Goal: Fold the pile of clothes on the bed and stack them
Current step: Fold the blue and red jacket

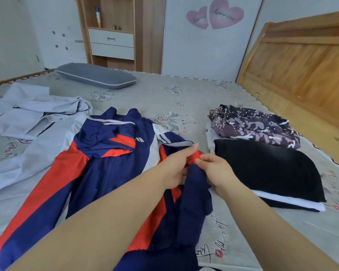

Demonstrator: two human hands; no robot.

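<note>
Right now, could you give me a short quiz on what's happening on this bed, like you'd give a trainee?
1. True or false: both hands grip the navy-and-red jacket.
2. What lies on top of the stack of folded clothes? A) patterned purple garment B) grey pillow C) pale grey shirt
3. Fill in: the pale grey shirt lies unfolded, to the jacket's ____.

Key:
1. True: left hand and right hand hold its sleeve.
2. A, the patterned purple garment.
3. Left.

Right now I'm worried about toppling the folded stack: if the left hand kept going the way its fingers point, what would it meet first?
Probably the black folded garment. The left hand, gripping the jacket sleeve, points up and right toward that stack, past the right hand. Depth is unclear.
</note>
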